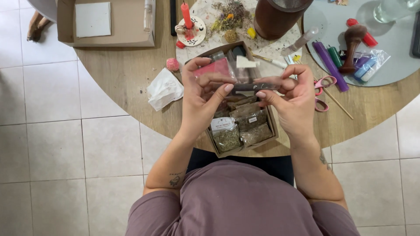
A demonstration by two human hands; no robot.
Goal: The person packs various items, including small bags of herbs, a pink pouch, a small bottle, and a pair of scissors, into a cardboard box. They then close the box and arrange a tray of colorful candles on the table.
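the left hand [202, 94] and right hand [294, 97] meet at mid-frame, each pinching one end of a small clear packet [251, 86] with a dark strip inside, thumbs and forefingers closed on it, other fingers curled loosely. what the packet contains is hard to make out. it hangs just above an open cardboard box [272, 124] at the round wooden table's [127, 74] near edge, filled with bags of dried herbs [227, 139] partly hidden by the hands. both forearms rise from the lower frame, wrists bent inward. pink-handled scissors [323, 83] lie just right of the right hand; a crumpled white tissue [164, 89] lies left of centre.
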